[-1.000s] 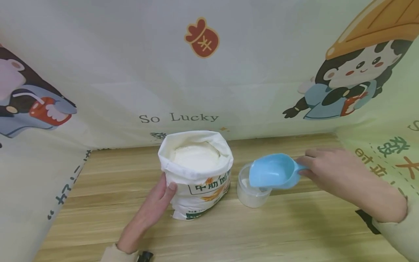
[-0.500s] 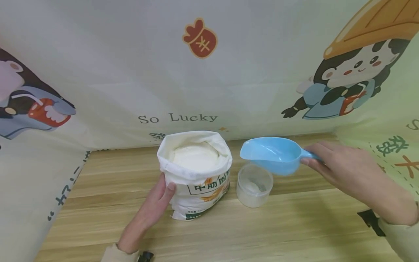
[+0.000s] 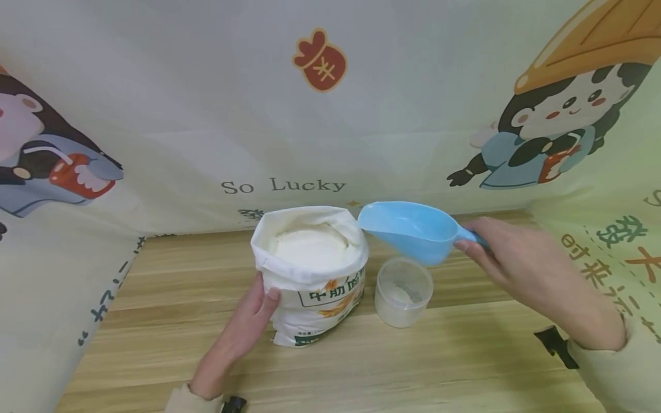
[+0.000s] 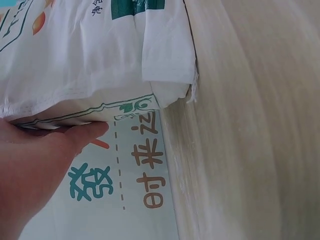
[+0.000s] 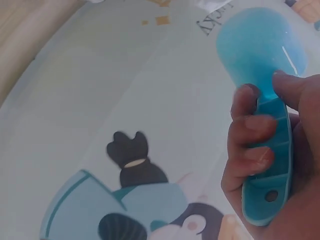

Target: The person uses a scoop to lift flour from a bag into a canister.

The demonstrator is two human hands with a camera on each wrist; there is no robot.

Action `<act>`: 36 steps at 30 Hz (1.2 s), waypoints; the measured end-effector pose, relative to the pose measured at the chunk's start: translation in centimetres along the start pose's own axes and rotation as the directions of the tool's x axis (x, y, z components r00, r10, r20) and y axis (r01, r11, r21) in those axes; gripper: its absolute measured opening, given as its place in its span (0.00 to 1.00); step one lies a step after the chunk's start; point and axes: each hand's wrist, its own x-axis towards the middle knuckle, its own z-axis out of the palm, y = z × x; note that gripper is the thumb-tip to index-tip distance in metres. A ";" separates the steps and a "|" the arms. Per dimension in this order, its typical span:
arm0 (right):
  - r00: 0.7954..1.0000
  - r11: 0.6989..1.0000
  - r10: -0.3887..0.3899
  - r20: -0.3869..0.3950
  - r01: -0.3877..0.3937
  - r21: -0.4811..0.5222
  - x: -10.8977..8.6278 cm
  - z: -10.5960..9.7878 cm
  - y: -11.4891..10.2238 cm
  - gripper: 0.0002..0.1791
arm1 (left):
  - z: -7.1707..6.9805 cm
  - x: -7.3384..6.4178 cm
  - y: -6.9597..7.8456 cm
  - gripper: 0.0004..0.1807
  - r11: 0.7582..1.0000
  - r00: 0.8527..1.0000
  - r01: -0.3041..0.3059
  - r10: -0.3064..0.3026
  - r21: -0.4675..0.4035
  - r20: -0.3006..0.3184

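In the head view, a white paper bag of flour [image 3: 317, 304] stands upright with its top rolled open, white flour [image 3: 310, 246] showing inside. My left hand [image 3: 253, 312] holds the bag's left side, thumb on the front, the other fingers mostly hidden by it. My right hand [image 3: 521, 264] grips the handle of a light blue scoop [image 3: 413, 223]. The fingers curl round the ridged handle [image 5: 274, 150] in the right wrist view. Tilted in the air, the scoop has its lip at the bag's right rim and looks empty. Below it sits a clear round tub [image 3: 401, 310] with some flour.
A wood-grain tabletop [image 3: 361, 373] lies under everything. Pale printed sheets with cartoon figures, such as the back sheet [image 3: 413, 103], enclose the back and both sides. The tub stands close to the bag's right side.
The scoop has risen from over the tub, levelled out, and moved left to the bag's rim with my right hand. My left hand stays on the bag.
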 end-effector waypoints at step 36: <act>0.970 0.955 -0.115 0.215 0.168 -0.244 7.8 -1.2 -8.1 0.15 | 0.3 0.3 0.0 0.29 0.999 1.000 0.003 -0.003 -0.044 0.012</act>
